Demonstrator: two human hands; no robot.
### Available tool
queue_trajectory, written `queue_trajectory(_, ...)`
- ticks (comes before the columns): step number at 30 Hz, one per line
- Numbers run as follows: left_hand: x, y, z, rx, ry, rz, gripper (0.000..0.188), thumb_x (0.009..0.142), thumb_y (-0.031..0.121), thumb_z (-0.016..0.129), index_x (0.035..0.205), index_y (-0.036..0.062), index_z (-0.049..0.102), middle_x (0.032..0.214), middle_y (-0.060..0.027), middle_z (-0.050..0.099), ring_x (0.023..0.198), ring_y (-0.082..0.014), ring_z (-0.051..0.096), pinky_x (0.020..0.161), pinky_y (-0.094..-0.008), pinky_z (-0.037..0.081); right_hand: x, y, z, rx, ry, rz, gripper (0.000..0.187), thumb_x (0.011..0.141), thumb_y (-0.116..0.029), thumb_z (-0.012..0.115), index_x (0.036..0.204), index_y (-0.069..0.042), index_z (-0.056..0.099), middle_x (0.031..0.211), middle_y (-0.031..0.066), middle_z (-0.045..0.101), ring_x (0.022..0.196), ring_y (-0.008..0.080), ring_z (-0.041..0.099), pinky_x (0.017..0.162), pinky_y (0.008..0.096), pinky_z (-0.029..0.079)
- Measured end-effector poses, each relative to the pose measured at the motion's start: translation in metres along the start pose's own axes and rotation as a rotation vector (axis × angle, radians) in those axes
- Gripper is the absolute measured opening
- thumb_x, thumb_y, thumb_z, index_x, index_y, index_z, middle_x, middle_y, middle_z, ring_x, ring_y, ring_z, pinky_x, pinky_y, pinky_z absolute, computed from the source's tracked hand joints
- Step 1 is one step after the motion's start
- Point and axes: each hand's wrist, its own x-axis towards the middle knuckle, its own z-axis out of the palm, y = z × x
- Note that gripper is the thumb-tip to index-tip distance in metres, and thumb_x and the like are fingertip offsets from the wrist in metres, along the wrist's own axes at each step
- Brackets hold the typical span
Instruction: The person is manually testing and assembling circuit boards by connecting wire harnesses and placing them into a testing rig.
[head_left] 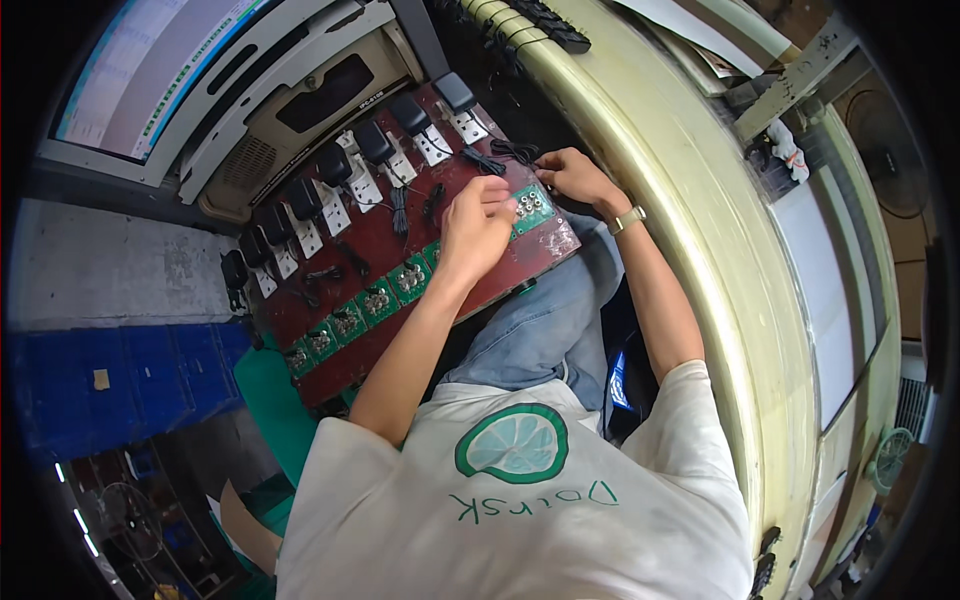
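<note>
My left hand (477, 228) is over the dark red board (455, 285), its fingers curled beside a green circuit board (533, 207) with round metal parts on it. Whatever those fingers may hold is hidden. Farther right, my right hand (580, 180) pinches a black cable (518, 152) at the board's far right corner. More green circuit boards (409, 279) line the near edge, running down to the left; my left wrist partly covers the row. Behind them, black power adapters (375, 143) are plugged into a row of white sockets (435, 147).
A monitor (150, 70) and a beige computer case (300, 120) stand at the far left. Bundled black cables (399, 212) lie between the adapters and circuit boards. A long pale yellow rail (690, 220) curves past my right arm. Blue panels (130, 385) are at the left.
</note>
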Motion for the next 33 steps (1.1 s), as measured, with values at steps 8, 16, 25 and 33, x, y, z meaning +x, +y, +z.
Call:
queue_trajectory(8, 0.004, 0.0, 0.033, -0.669, 0.108, -0.243, 0.039, 0.106, 0.004, 0.053, 0.141, -0.011, 0.058, 0.14, -0.0268, 0.064, 0.115, -0.0283, 0.07, 0.104, -0.0359, 0.057, -0.037, -0.063, -0.05, 0.676, -0.178, 0.222, 0.019, 0.105, -0.011, 0.07, 0.112, 0.006, 0.074, 0.09, 0.0074, 0.073, 0.076, 0.0117, 0.067, 0.068, 0.0242, 0.059)
queue_trajectory(16, 0.041, -0.034, 0.057, -1.431, -0.166, -0.432, 0.036, 0.112, 0.022, 0.057, 0.135, -0.0039, 0.066, 0.136, -0.021, 0.067, 0.106, -0.0221, 0.068, 0.091, -0.0329, 0.056, -0.074, -0.104, -0.027, 1.309, -0.215, 0.273, 0.018, 0.11, -0.009, 0.066, 0.115, 0.007, 0.073, 0.088, 0.0067, 0.07, 0.071, 0.0058, 0.062, 0.055, 0.0142, 0.05)
queue_trajectory(25, 0.049, -0.022, 0.053, -1.587, -0.227, -0.484, 0.028, 0.111, 0.025, 0.065, 0.123, 0.0009, 0.071, 0.125, -0.0163, 0.073, 0.102, -0.0195, 0.068, 0.086, -0.0367, 0.057, -0.098, -0.107, -0.036, 1.428, -0.166, 0.422, 0.022, 0.107, -0.001, 0.065, 0.124, 0.014, 0.07, 0.107, 0.0199, 0.079, 0.08, 0.016, 0.076, 0.07, 0.0182, 0.066)
queue_trajectory(33, 0.034, -0.031, 0.049, -1.262, 0.011, -0.367, 0.025, 0.106, 0.016, 0.071, 0.125, -0.0001, 0.071, 0.126, -0.0149, 0.073, 0.111, -0.0206, 0.069, 0.088, -0.0333, 0.056, -0.087, -0.095, -0.051, 1.535, -0.132, 0.233, 0.024, 0.104, 0.004, 0.068, 0.125, 0.016, 0.069, 0.116, 0.0239, 0.078, 0.087, 0.0224, 0.079, 0.082, 0.0221, 0.069)
